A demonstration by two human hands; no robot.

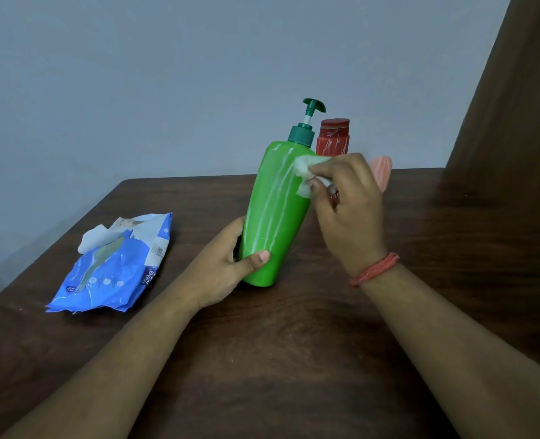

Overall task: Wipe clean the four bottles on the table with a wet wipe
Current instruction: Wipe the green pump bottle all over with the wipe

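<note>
Now we tilt tall green plastic pump bottle (273,213) on dark wooden desk (262,359); left hand (227,267) grip wraps base, right hand (348,201) grip pinches crumpled white wet wipe (306,172) against shoulder. Best: long firm strokes downward, turn bottle between passes.

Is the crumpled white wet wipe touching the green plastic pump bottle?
Touching. The head view shows the crumpled white wet wipe, pinched in the right hand, pressed against the green plastic pump bottle near its shoulder, with no gap visible.
</note>
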